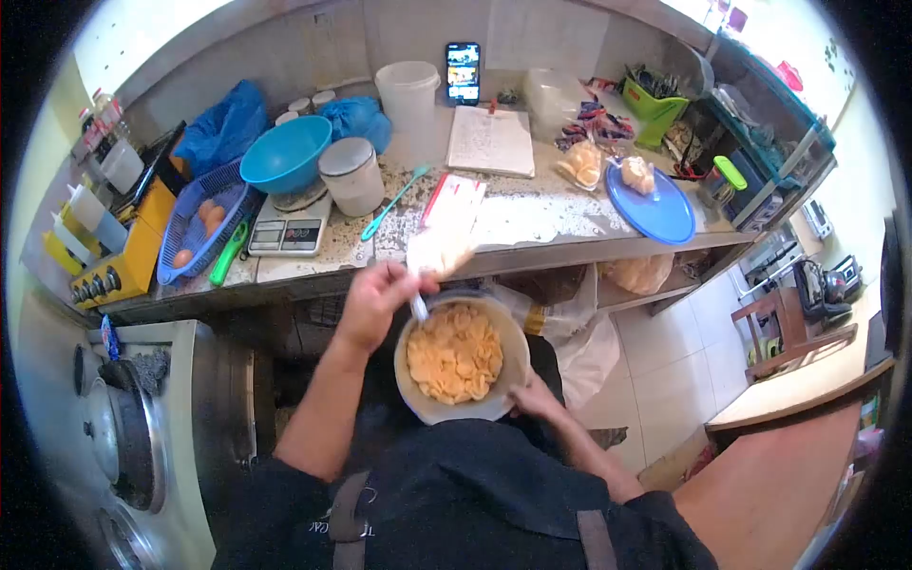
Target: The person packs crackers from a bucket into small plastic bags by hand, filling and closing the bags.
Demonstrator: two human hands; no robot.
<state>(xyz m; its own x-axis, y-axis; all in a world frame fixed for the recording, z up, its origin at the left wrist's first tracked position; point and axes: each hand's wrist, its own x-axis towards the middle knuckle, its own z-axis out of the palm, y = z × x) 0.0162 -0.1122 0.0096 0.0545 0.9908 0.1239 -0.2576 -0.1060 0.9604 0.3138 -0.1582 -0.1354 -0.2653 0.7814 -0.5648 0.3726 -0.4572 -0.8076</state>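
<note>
A whitish tub [514,347] full of thin orange-yellow chips [454,353] sits in front of my body, close to the counter's front edge. My right hand [535,397] grips the tub's wall at its lower right. Above the tub's upper left rim, my left hand [382,302] is closed in a pinch on a pale, blurred thing that looks like a plastic bag [441,249]. A short whitish end [419,308] sticks out below those fingers. Blur keeps its contents unclear.
On the counter stand a digital scale [288,233], a lidded jar [351,178], an open notebook [491,141], an upright phone [463,74] and a blue plate [652,211]. A blue basket [182,242] holds eggs. A stove with a pot [112,432] is at left.
</note>
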